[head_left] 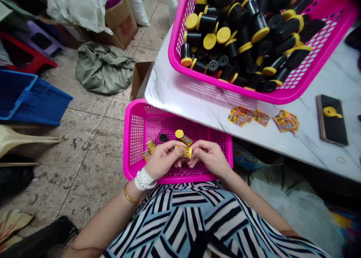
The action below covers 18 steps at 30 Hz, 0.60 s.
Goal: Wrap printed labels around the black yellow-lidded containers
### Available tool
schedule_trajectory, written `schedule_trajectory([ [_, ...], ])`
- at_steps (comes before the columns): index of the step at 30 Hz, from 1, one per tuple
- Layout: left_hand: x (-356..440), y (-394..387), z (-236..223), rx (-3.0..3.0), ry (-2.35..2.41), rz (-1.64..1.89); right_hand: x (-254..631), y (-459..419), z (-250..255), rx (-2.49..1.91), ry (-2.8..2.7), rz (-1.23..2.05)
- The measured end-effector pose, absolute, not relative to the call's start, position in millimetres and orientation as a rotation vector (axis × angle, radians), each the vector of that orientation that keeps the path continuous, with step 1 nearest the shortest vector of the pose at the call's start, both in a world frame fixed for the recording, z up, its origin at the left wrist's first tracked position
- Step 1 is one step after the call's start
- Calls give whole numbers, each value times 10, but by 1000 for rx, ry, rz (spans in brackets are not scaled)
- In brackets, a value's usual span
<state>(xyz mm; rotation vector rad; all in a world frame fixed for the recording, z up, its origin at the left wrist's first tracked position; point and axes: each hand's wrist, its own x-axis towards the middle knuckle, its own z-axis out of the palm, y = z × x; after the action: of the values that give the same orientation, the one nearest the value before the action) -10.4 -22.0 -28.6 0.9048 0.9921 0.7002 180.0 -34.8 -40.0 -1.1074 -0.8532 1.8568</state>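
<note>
Over a pink lap basket (pixel 132 138), my left hand (pixel 165 158) is closed around a small canister wrapped in a yellow picture label (pixel 187 152). The fingers of my right hand (pixel 210 157) are pinched together at the label's right edge; their tips are partly hidden. Just beyond my hands, inside the basket, lies a labelled canister with a yellow lid (pixel 179 133), and a black round cap (pixel 163 138) is left of it. More yellow-labelled canisters (pixel 149 149) lie by the basket's left side, partly behind my left hand.
A large pink basket (pixel 197 76) full of black canisters with yellow ends stands on the marble-patterned table (pixel 160 81). Along the table's near side are small picture labels (pixel 286 121) and a phone (pixel 332 126) with a yellow piece on it. A blue crate (pixel 34 98) and grey-green sack (pixel 104 68) are on the floor.
</note>
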Motion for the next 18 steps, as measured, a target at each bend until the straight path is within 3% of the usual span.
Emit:
schedule_trajectory([
  [15,10,-346,-343,473,812,636,1795,-408,-366,-958,-1149,1655],
  [18,-10,-333,-335,494,911,627,1834,-366,-253,-1040,-1353,1405],
])
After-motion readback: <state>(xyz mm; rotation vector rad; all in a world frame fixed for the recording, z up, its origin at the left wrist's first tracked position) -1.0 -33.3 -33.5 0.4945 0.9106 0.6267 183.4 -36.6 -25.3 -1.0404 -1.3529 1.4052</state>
